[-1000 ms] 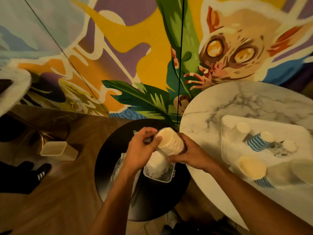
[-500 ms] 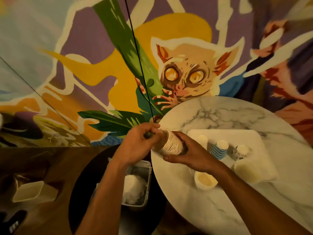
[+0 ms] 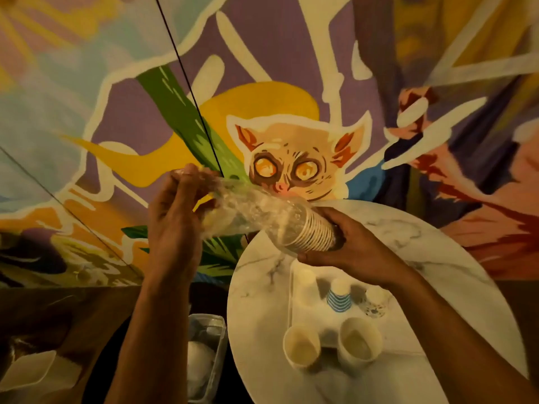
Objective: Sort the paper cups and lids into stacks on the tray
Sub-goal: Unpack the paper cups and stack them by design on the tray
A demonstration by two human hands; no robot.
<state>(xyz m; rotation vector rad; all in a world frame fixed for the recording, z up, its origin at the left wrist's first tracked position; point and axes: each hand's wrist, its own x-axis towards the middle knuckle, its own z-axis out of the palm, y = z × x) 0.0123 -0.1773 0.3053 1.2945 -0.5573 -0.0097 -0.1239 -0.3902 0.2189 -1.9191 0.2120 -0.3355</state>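
- The right hand (image 3: 350,246) is closed around a stack of paper cups (image 3: 313,233). The fingers wrap under the stack and the thumb lies on top, near its far end.
- The stack lies almost on its side in this hand, in the air above the table (image 3: 455,258), with the open rims pointing to the left hand.
- A clear plastic sleeve (image 3: 248,205) covers the rim end of the stack and stretches from the right hand up to the left hand.
- The left hand (image 3: 175,220) is raised higher than the right hand. Its fingers are curled and they pinch the crumpled end of the sleeve at the fingertips (image 3: 189,173).
- Below the right hand, a white tray (image 3: 404,346) lies on the marble table.
- On the tray, just under the right wrist, three cups stand upside down in a row: a plain cup (image 3: 306,278), a blue striped cup (image 3: 338,297) and a patterned cup (image 3: 374,301).
- Nearer to the person, two open cups (image 3: 302,348) stand upright at the near edge of the tray. I cannot tell if both are fully on it.
- Below the left forearm, a clear container (image 3: 205,360) with something white inside rests on a dark surface.
- Behind both hands is a painted mural (image 3: 291,167).
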